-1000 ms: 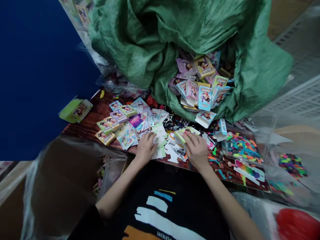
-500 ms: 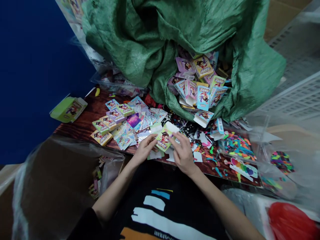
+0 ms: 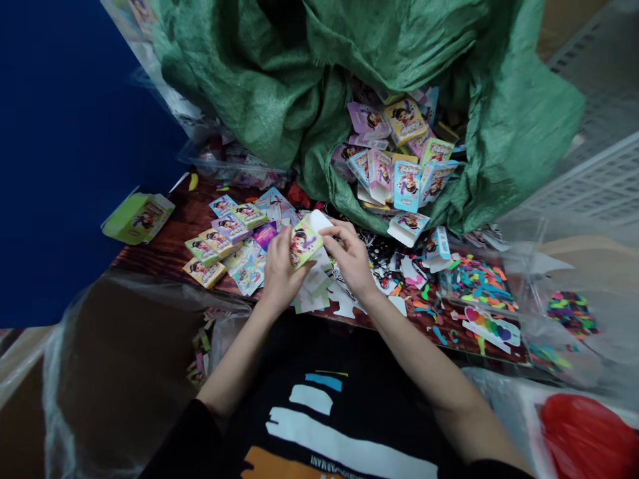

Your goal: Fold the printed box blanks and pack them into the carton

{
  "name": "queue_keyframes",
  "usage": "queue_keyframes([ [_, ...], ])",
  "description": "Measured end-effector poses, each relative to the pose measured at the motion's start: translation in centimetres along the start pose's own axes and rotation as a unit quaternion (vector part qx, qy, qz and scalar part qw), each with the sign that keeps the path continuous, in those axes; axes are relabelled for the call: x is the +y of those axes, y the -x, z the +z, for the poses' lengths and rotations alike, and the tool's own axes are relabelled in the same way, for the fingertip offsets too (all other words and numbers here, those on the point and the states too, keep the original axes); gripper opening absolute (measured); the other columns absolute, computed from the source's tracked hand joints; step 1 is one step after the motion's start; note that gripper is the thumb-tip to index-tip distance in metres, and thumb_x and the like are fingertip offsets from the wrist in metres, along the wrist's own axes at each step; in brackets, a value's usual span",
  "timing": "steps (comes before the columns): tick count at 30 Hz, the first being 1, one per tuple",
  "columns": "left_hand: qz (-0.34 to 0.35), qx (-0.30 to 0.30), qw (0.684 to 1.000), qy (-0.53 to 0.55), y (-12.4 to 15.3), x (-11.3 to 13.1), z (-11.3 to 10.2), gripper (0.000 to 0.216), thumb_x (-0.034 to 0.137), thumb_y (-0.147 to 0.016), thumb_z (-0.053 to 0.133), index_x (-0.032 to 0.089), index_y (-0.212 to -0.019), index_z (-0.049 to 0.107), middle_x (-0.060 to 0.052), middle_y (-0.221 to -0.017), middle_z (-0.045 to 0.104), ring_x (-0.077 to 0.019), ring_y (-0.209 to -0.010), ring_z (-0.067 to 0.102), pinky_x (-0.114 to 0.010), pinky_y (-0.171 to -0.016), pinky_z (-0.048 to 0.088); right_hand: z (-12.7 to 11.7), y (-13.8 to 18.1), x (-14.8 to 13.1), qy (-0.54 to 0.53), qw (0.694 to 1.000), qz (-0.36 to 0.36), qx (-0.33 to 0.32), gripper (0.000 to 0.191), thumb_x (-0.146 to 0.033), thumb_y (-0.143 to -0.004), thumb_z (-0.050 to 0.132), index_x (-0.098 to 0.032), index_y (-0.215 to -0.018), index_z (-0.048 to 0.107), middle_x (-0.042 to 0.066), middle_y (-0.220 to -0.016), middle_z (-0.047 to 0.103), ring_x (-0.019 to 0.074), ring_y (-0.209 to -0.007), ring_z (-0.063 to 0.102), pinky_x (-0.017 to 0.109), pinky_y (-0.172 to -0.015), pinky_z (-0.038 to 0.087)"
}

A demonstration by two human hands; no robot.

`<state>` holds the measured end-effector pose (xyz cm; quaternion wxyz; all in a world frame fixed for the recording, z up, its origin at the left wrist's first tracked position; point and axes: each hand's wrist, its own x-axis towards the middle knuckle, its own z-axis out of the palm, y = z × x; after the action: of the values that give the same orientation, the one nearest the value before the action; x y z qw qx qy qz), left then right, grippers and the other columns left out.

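I can see two hands with one small paper box between them. One green sack is at twelve o'clock, and more little boxes than I can count spill out of it. One lime-green box is at nine o'clock, one cardboard box at eight, one clear tray at three, and one red thing at four.
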<state>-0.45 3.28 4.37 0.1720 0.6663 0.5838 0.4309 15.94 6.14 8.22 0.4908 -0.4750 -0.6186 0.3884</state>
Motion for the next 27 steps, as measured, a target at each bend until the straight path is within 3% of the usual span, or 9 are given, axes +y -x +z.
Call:
queue_keyframes([
  [2, -0.075, 0.022, 0.995, 0.055, 0.0, -1.6, -0.9, 0.078, 0.041, -0.071, 0.08, 0.019, -0.137, 0.045, -0.015, -0.132, 0.054, -0.0325, -0.124, 0.052, -0.049, -0.107, 0.041, -0.2, 1.1, 0.8, 0.054, 0.998, -0.004, -0.013, 0.018, -0.03, -0.092, 0.051, -0.022, -0.103, 0.063, 0.008, -0.115, 0.058, 0.0202, -0.097, 0.059, 0.034, -0.08, 0.05],
  [4, -0.133, 0.037, 0.983, 0.118, 0.4, -2.9, -1.6, 0.077, 0.043, -0.066, 0.083, 0.02, -0.13, 0.048, -0.012, -0.127, 0.057, -0.0308, -0.12, 0.056, -0.047, -0.106, 0.043, -0.2, 2.7, 2.3, 0.165, 0.982, -0.01, -0.095, 0.02, -0.022, -0.091, 0.054, -0.02, -0.108, 0.062, 0.009, -0.108, 0.061, 0.022, -0.096, 0.059, 0.038, -0.084, 0.05],
  [8, -0.176, 0.024, 0.961, 0.212, 1.6, -3.5, -1.9, 0.075, 0.042, -0.061, 0.086, 0.02, -0.123, 0.049, -0.009, -0.121, 0.058, -0.0265, -0.115, 0.058, -0.041, -0.103, 0.045, 1.0, 5.4, 4.7, 0.361, 0.891, -0.063, -0.267, 0.061, -0.01, -0.08, 0.066, -0.018, -0.138, 0.049, 0.019, -0.142, 0.049, 0.0337, -0.129, 0.043, 0.051, -0.101, 0.043],
  [11, -0.197, -0.016, 0.943, 0.266, 2.0, -2.9, -1.7, 0.076, 0.041, -0.058, 0.087, 0.021, -0.121, 0.049, -0.008, -0.121, 0.059, -0.0257, -0.115, 0.058, -0.038, -0.101, 0.046, 2.2, 5.6, 4.6, 0.435, 0.851, -0.076, -0.283, 0.076, -0.006, -0.079, 0.066, -0.019, -0.148, 0.037, 0.021, -0.152, 0.038, 0.036, -0.13, 0.041, 0.053, -0.099, 0.044],
  [15, -0.228, -0.081, 0.913, 0.329, 2.3, -2.4, -1.8, 0.067, 0.05, -0.065, 0.081, 0.02, -0.117, 0.053, -0.007, -0.11, 0.064, -0.0239, -0.102, 0.062, -0.034, -0.087, 0.05, 2.8, 4.1, 3.6, 0.475, 0.828, -0.056, -0.292, 0.073, -0.003, -0.08, 0.062, -0.018, -0.147, 0.04, 0.02, -0.132, 0.053, 0.0323, -0.109, 0.053, 0.048, -0.088, 0.049],
  [18, -0.241, -0.084, 0.894, 0.368, 2.5, -2.4, -1.9, 0.055, 0.059, -0.076, 0.068, 0.019, -0.113, 0.057, -0.006, -0.1, 0.066, -0.0171, -0.077, 0.061, -0.029, -0.068, 0.049, 2.5, 3.2, 3.5, 0.463, 0.834, -0.021, -0.3, 0.08, -0.011, -0.076, 0.071, -0.017, -0.149, 0.038, 0.019, -0.122, 0.055, 0.032, -0.105, 0.054, 0.045, -0.085, 0.049],
  [21, -0.262, -0.063, 0.884, 0.382, 2.6, -2.1, -1.9, 0.055, 0.054, -0.072, 0.075, 0.02, -0.111, 0.059, -0.005, -0.1, 0.066, -0.0159, -0.076, 0.06, -0.027, -0.066, 0.048, 1.9, 2.9, 4.1, 0.43, 0.856, 0.029, -0.284, 0.084, -0.019, -0.075, 0.075, -0.019, -0.149, 0.036, 0.017, -0.123, 0.055, 0.0312, -0.108, 0.054, 0.042, -0.086, 0.048],
  [24, -0.279, -0.07, 0.877, 0.384, 2.7, -1.7, -2.1, 0.059, 0.043, -0.061, 0.085, 0.019, -0.109, 0.06, -0.003, -0.099, 0.067, -0.0196, -0.089, 0.063, -0.028, -0.078, 0.05, 1.0, 2.6, 4.7, 0.362, 0.896, 0.071, -0.247, 0.067, -0.014, -0.078, 0.065, -0.017, -0.142, 0.044, 0.012, -0.112, 0.062, 0.0263, -0.103, 0.057, 0.036, -0.085, 0.045],
  [27, -0.285, -0.109, 0.866, 0.397, 2.8, -1.2, -2.3, 0.062, 0.04, -0.061, 0.086, 0.018, -0.113, 0.06, -0.005, -0.104, 0.068, -0.0232, -0.098, 0.064, -0.032, -0.086, 0.05, -0.5, 1.6, 4.9, 0.247, 0.94, 0.11, -0.209, 0.033, -0.013, -0.079, 0.058, -0.016, -0.112, 0.063, 0.003, -0.085, 0.065, 0.0188, -0.08, 0.058, 0.03, -0.072, 0.043],
])
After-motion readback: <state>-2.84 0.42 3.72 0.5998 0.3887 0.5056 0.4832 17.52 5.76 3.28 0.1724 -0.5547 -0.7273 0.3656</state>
